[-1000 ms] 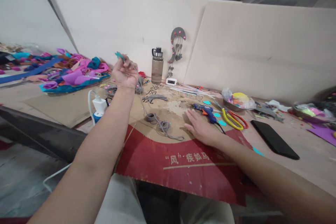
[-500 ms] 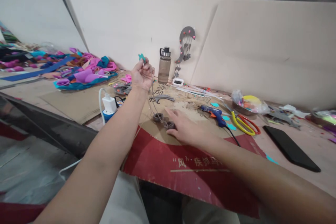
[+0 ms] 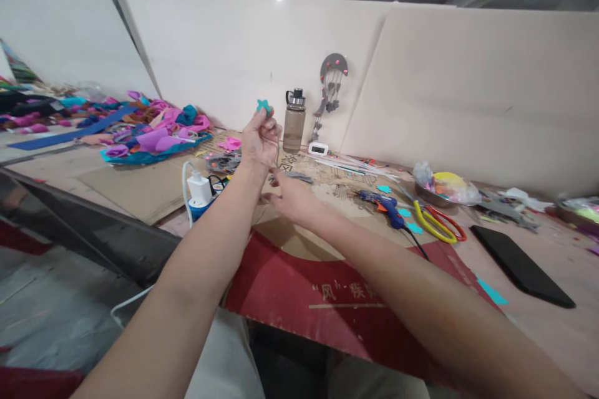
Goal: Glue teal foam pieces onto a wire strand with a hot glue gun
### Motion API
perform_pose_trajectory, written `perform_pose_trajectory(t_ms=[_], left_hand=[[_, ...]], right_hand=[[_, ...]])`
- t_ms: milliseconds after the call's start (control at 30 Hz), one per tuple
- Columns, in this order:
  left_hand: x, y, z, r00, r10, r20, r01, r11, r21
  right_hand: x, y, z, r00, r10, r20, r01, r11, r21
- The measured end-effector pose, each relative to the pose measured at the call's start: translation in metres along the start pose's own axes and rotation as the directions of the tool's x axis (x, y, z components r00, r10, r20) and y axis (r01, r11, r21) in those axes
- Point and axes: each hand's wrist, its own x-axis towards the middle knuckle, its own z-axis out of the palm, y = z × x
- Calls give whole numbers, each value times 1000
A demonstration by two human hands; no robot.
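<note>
Teal star: up in the air at the far side of the cardboard, left of the bottle. Looks like thin felt or foam; I judge it light, soft, not slippery, easily creased. Best hold: a flat pinch near one point, no squeezing. Grey cord looks limp and likely to tangle; best taken close to the star.

State of hands: my left hand pinches the star between thumb and fingertips, cord hanging from it. My right hand is by the left wrist, fingers half bent near the cord — cannot tell whether they grip it.

Versus half a second ago: right hand has gone left and farther off, away from where the cord coils lay; the coils no longer show there — lifted or hidden, unclear. Star still held high. Glue gun unmoved.
</note>
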Motion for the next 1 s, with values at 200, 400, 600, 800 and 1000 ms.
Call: perform_pose_trajectory(t_ms=[200, 400, 600, 800, 1000], left_hand=[[4, -11, -5, 995, -94, -26, 96, 993, 70], [-5, -33, -8, 985, -169, -20, 154, 837, 525], [-6, -39, -13, 1000, -7, -10, 12, 654, 757], [-2, -39, -15, 999, 36, -39, 9, 609, 793], [-1, -43, -22, 999, 38, -25, 4, 475, 880]], right_hand=[[-73, 94, -43, 990, 41, -133, -69, 975, -210], [-127, 95, -28, 973, 118, 198, -51, 948, -314], [-150, 18, -54, 861, -329, 387, 188, 914, 360], [-88, 87, -52, 998, -12, 60, 16, 998, -61], [-93, 77, -27, 937, 80, 340, -3, 975, -221]])
